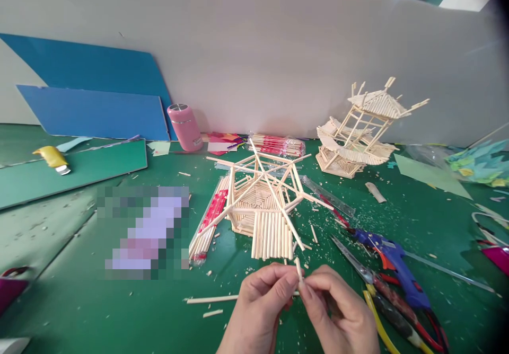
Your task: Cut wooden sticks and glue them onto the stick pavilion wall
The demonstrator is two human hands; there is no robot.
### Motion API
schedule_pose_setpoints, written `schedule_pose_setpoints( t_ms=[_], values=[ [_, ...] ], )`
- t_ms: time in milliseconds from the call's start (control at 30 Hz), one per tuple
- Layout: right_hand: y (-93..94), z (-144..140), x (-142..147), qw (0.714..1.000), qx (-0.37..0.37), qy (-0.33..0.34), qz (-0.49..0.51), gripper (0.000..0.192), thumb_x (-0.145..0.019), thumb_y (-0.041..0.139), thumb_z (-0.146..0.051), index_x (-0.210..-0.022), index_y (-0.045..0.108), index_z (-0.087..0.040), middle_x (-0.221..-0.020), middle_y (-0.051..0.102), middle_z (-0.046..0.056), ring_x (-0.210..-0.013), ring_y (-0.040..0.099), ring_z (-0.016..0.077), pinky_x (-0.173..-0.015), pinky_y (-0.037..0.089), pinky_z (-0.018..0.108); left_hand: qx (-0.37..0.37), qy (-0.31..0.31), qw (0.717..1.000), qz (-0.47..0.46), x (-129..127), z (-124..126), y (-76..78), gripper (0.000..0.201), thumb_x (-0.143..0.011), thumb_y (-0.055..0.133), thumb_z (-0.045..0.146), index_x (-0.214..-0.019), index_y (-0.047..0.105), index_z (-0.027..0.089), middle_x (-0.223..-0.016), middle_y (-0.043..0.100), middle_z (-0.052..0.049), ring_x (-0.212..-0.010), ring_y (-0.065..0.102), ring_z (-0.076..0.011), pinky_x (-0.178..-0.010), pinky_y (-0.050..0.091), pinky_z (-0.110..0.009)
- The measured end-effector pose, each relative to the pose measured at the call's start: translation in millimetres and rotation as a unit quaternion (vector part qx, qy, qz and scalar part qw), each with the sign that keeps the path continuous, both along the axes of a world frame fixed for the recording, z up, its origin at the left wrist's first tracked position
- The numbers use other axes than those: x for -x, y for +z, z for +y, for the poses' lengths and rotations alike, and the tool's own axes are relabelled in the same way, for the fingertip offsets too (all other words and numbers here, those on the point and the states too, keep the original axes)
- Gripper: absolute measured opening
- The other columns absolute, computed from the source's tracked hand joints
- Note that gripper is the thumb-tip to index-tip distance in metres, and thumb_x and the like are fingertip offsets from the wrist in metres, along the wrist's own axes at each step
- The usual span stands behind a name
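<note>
Near the front edge, a short wooden stick (298, 267) stands up between my fingertips. My left hand (260, 301) is closed in a pinch on its left side, while the thumb and fingers of my right hand (338, 306) pinch it from the right. Just beyond my hands is a pavilion-like frame of wooden sticks (228, 201), with long sticks crossing over its top. A panel of sticks laid side by side (272, 236) slopes down at its near side. Another thin stick (212, 300) lies left of my left hand, partly hidden behind it.
Pliers (371, 280) and a blue glue gun (392, 256) lie at right. A bagged stick bundle (212, 213) is left of the frame. Behind stand a pink flask (185, 129) and a taller stick pavilion (353, 142). A yellow cutter (52, 158) lies far left. Scraps litter the green table.
</note>
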State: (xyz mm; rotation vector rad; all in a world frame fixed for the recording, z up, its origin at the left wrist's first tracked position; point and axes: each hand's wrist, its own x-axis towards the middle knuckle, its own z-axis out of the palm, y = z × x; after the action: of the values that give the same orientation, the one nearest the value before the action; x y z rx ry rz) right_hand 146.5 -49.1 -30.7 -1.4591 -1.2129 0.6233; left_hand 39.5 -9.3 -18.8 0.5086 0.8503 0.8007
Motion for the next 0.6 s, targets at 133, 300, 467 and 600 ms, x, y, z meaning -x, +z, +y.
schedule_pose_setpoints(
  t_ms=[133, 300, 467, 600],
  values=[
    [3.1, 1, -1, 1.000, -0.001, -0.004, 0.015, 0.021, -0.082, 0.055, -0.029, -0.062, 0.056, -0.022, -0.057, 0.047, -0.003, -0.049, 0.042, 0.0106, -0.044, 0.032, 0.022, 0.003, -0.001, 1.000, 0.003, 2, -1, -2.3, 0.015, -0.063, 0.075, 0.030, -0.071, 0.074, 0.018, -0.066, 0.062, -0.002, -0.064, 0.048, -0.0129, -0.066, 0.038, -0.026],
    [11.6, 7, -1, 1.000, -0.003, 0.007, 0.013, 0.019, -0.081, 0.056, -0.028, -0.063, 0.056, -0.021, -0.058, 0.046, -0.004, -0.048, 0.042, 0.0097, -0.045, 0.032, 0.021, 0.010, 0.017, 1.000, -0.009, 4, -1, -4.4, 0.017, -0.060, 0.077, 0.030, -0.072, 0.073, 0.019, -0.073, 0.066, -0.004, -0.075, 0.053, -0.0176, -0.075, 0.039, -0.030],
    [14.0, 13, -2, 1.000, 0.005, 0.019, -0.003, 0.019, -0.082, 0.056, -0.028, -0.064, 0.054, -0.021, -0.058, 0.045, -0.004, -0.050, 0.042, 0.0102, -0.046, 0.033, 0.022, 0.002, 0.028, 1.000, -0.001, 6, 1, 6.3, 0.013, -0.064, 0.074, 0.025, -0.075, 0.073, 0.018, -0.073, 0.065, -0.003, -0.071, 0.052, -0.0156, -0.071, 0.039, -0.027],
    [14.0, 16, -4, 0.999, 0.010, 0.033, -0.027, 0.019, -0.083, 0.054, -0.028, -0.065, 0.053, -0.020, -0.058, 0.045, -0.004, -0.050, 0.041, 0.0104, -0.046, 0.033, 0.022, -0.001, 0.049, 0.999, -0.008, 5, 4, 12.3, 0.010, -0.065, 0.074, 0.023, -0.073, 0.073, 0.017, -0.067, 0.064, -0.002, -0.066, 0.050, -0.0132, -0.068, 0.039, -0.025]
  ],
)
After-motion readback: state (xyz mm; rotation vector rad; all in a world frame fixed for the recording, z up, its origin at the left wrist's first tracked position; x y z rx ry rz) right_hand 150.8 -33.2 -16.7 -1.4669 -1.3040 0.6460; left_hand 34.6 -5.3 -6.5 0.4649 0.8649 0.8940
